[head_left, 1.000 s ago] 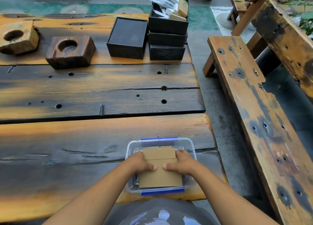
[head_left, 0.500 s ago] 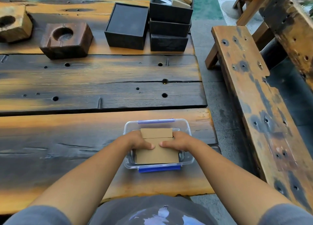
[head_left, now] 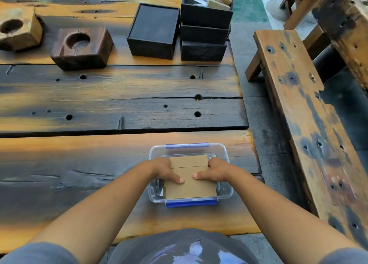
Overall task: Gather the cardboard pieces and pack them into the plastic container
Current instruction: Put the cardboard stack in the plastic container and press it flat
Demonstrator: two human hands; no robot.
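A clear plastic container [head_left: 226, 184] with blue clips on its near and far rims stands on the near plank of the wooden table, close to the right edge. A stack of brown cardboard pieces [head_left: 189, 186] lies flat in it, filling most of the opening. My left hand [head_left: 165, 170] grips the stack's left side with the thumb pressed on top. My right hand [head_left: 214, 169] grips the right side the same way. The fingers of both hands reach down between the cardboard and the container walls and are hidden.
At the table's far side stand black boxes [head_left: 153, 30], one stack [head_left: 205, 32] topped with paper and cardboard scraps, and two wooden blocks with round holes [head_left: 79, 46]. A wooden bench [head_left: 304, 112] runs along the right, across a narrow strip of floor.
Both hands have stayed on the cardboard stack in the container. The head view has shifted, so the container now appears farther from the table's near edge.
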